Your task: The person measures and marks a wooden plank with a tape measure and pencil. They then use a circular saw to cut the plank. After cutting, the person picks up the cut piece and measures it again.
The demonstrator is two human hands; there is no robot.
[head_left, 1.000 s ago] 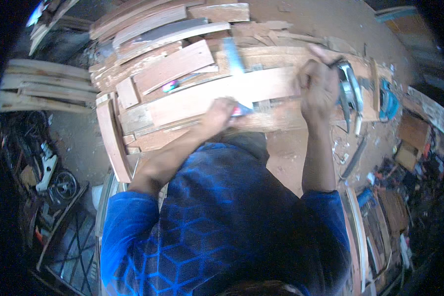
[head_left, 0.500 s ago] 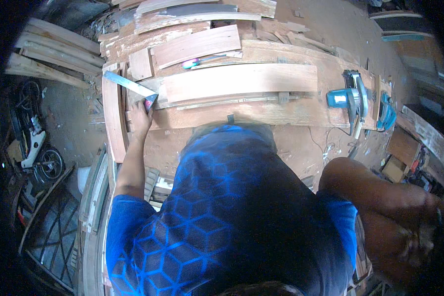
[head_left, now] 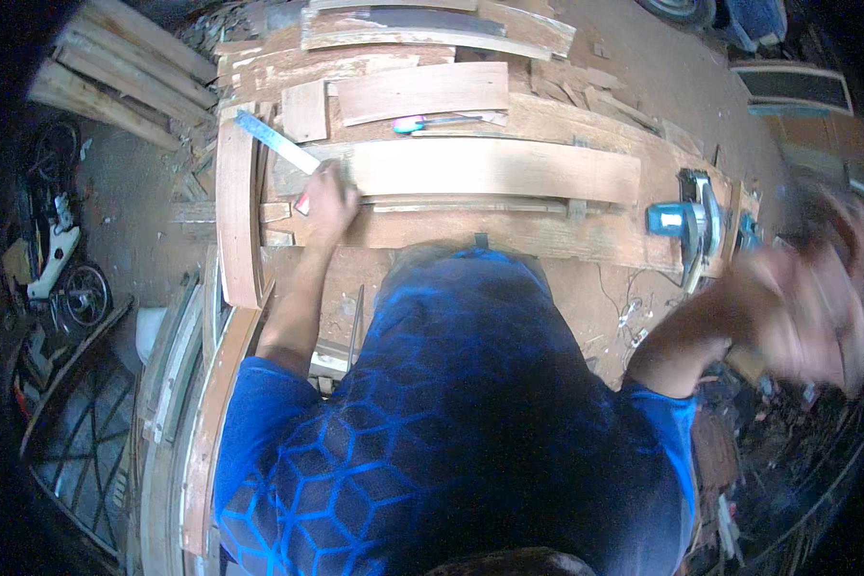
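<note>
My left hand point(head_left: 332, 200) is closed on a metal try square point(head_left: 283, 144) at the left end of a pale plank point(head_left: 490, 168), its fingers over the square's handle end. The plank lies along the worn wooden bench point(head_left: 480, 230). My right hand point(head_left: 806, 298) is raised at the far right, smeared by motion, so its fingers and anything in them cannot be made out. A teal circular saw point(head_left: 672, 221) rests on the bench's right end. Behind the plank lie a screwdriver with a pink-and-blue handle point(head_left: 411, 125) and a short board point(head_left: 422, 91).
Boards point(head_left: 115, 72) are stacked at the upper left, and a motorbike point(head_left: 67, 250) stands on the left. Long planks point(head_left: 178, 413) lie beside me at lower left. A vehicle wheel point(head_left: 682, 10) shows at upper right, and mixed scrap point(head_left: 758, 451) lies at lower right.
My left hand and the square moved from mid-plank to its left end, lately shifting slightly rightward along it. My right hand left the area above the plank by the saw and swung out rightward.
</note>
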